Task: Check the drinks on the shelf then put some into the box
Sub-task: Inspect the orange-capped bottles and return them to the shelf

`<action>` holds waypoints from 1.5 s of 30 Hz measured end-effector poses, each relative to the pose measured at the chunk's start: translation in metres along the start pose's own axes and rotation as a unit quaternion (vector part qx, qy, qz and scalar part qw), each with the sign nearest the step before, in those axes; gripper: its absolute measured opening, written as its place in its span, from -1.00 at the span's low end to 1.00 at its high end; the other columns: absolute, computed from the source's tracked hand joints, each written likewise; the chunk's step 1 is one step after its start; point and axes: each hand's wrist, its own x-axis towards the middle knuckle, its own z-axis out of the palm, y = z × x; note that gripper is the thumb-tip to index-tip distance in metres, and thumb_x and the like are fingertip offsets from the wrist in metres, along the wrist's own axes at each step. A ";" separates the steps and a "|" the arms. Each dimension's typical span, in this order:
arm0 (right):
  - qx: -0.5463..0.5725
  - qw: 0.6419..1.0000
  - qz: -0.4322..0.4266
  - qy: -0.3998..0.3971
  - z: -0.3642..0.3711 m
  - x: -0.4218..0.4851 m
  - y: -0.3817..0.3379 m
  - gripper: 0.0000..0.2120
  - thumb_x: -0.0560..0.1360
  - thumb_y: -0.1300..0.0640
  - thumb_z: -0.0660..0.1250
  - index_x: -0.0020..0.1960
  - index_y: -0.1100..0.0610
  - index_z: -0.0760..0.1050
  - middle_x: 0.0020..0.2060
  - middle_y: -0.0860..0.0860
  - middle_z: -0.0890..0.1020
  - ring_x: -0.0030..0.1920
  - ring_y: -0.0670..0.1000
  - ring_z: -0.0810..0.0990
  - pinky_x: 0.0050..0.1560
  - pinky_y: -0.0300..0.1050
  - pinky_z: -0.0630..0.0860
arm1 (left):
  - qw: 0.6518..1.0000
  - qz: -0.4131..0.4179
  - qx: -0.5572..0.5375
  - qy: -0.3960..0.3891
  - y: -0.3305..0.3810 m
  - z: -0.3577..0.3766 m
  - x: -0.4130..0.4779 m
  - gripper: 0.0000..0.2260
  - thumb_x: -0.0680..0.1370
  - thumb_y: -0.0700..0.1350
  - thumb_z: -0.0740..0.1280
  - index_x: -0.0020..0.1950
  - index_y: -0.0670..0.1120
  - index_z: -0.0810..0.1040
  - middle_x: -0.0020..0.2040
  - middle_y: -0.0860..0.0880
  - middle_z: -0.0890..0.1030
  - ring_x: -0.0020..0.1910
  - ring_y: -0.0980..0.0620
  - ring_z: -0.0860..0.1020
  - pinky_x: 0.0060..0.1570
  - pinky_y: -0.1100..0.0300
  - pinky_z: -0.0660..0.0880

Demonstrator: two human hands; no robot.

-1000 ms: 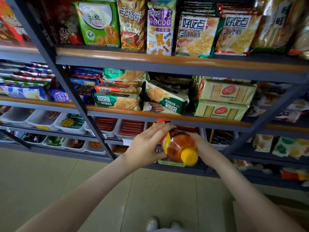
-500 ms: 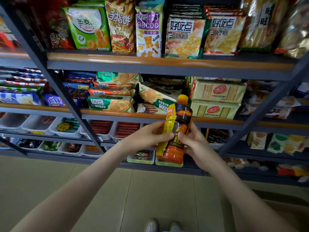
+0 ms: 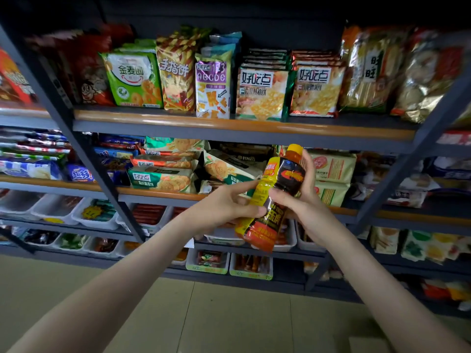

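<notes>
A drink bottle (image 3: 277, 189) with a yellow cap, a yellow and black label and an orange bottom is held up in front of the shelf (image 3: 229, 126), leaning with its cap to the upper right. My left hand (image 3: 224, 207) grips its lower left side, fingers and thumb round the label. From the right, my right hand (image 3: 300, 200) wraps round the bottle's middle, with fingers reaching up beside the neck. The box is not in view.
The dark metal shelf holds snack bags (image 3: 214, 85) on the top board, biscuit packs (image 3: 163, 174) below, and white trays (image 3: 96, 215) of small goods lower down. A slanted shelf post (image 3: 84, 154) crosses the left side. Beige floor tiles (image 3: 204, 314) lie beneath my arms.
The bottle went from lying cap toward me to standing upright, then tilted with its cap to the right as both hands turned and raised it. The view has tipped upward.
</notes>
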 end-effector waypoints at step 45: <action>-0.484 0.814 -0.221 0.234 -0.016 0.300 -0.321 -0.02 0.45 0.05 0.47 0.53 -0.22 -0.20 0.49 0.18 0.16 0.40 0.18 0.36 0.39 0.12 0.32 | 0.564 0.531 0.474 0.419 0.281 -0.236 0.158 -0.39 0.45 -0.21 0.48 0.47 -0.05 0.38 0.52 -0.19 0.16 0.47 -0.25 0.25 0.34 -0.11 0.32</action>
